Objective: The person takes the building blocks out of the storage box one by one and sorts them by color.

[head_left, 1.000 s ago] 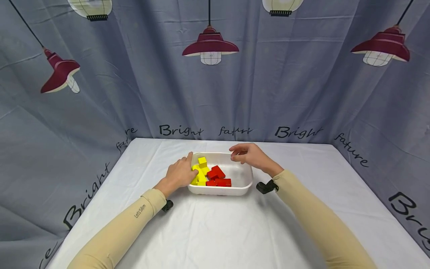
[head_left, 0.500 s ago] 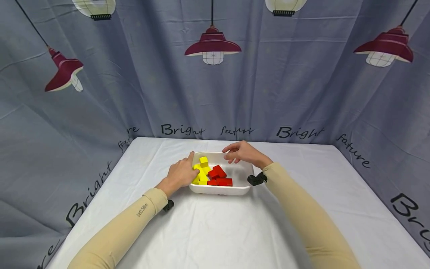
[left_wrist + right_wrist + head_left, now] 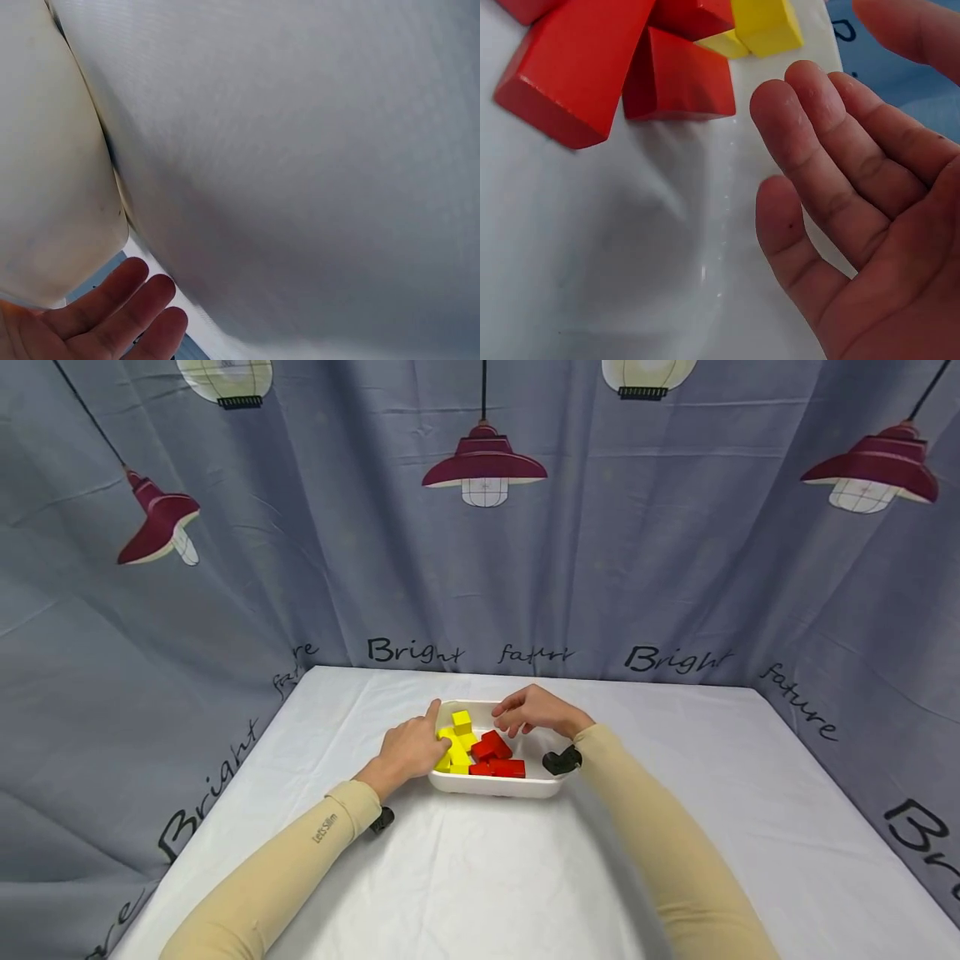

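Note:
Towards the back of the table stands a white rectangular tray [image 3: 491,787]. Yellow blocks [image 3: 462,722] lie along its left side, with red blocks [image 3: 507,768] heaped beside them. My left hand [image 3: 408,750] holds the tray's left rim, the thumb over the inner side; in the left wrist view its other fingers [image 3: 124,315] extend by the outer wall. Over the right back part of the tray hovers my right hand [image 3: 540,712], fingers loosely bent and holding nothing. The right wrist view shows that palm near a red block [image 3: 574,67], apart from it.
A white cloth [image 3: 465,877] covers the table. Behind and at both sides hangs a grey-blue curtain [image 3: 360,543] printed with lamps and lettering. Black wrist cameras sit under each wrist, the right one [image 3: 562,761] low over the tray's right edge.
My right hand has moved left from the tray's right back corner to farther over the tray, and slightly lower. The left hand keeps its place on the rim, and the blocks lie unchanged.

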Demonstrator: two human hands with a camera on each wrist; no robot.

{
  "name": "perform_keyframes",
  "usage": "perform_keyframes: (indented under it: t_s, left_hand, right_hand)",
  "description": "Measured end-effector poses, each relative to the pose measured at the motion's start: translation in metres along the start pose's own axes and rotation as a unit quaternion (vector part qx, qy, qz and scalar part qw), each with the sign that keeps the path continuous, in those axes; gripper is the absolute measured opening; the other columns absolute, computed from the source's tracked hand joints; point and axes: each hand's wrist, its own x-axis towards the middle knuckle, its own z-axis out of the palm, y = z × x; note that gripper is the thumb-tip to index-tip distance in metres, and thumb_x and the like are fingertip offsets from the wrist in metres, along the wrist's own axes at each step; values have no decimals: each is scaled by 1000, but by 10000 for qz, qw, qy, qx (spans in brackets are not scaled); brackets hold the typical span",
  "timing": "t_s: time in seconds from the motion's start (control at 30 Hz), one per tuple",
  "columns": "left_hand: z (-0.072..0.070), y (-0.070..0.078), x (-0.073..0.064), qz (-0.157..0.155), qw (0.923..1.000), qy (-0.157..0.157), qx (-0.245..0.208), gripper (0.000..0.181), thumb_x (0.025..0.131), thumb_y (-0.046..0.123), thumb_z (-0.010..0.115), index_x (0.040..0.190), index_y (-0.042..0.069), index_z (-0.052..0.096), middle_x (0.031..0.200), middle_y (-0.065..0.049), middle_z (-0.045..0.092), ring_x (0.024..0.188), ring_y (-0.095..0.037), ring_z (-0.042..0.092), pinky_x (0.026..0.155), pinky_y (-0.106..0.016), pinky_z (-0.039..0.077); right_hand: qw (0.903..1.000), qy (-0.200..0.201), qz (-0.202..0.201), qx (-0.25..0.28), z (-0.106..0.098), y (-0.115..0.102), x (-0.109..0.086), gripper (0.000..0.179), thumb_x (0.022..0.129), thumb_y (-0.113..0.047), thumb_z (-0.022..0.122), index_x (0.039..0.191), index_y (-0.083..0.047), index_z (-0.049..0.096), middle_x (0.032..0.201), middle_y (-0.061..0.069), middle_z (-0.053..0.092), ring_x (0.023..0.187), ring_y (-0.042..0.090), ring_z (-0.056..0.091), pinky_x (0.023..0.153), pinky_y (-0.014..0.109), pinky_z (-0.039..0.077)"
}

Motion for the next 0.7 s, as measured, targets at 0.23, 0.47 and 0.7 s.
perform_keyframes:
  t_s: [0.23, 0.47, 0.7]
  left_hand:
    - [-2, -1, 0, 26, 10000, -11, 47, 77, 96, 40, 52, 161, 13, 21, 125, -14, 68, 86, -23, 62, 75, -44, 52]
    - [-3, -1, -1, -2, 10000, -16, 65, 76, 96, 39, 51, 161, 12, 21, 119, -13, 69, 80, -22, 59, 71, -41, 50]
    - [-2, -1, -1, 21, 10000, -13, 92, 76, 97, 40, 52, 161, 12, 21, 118, -14, 69, 80, -22, 59, 71, -41, 51]
  right_hand:
    - [9998, 50, 184, -38, 5, 8, 7, 39, 89, -30, 70, 121, -8, 72, 100, 11, 75, 82, 25, 66, 84, 40, 54]
    - [9993, 92, 352, -105, 11, 14, 15, 37, 88, -30, 71, 120, -11, 73, 86, 6, 66, 71, 21, 55, 69, 29, 46]
    - [9987, 115, 410, -263, 15, 17, 14, 32, 87, -31, 73, 113, -12, 75, 81, 7, 63, 61, 18, 50, 62, 26, 40]
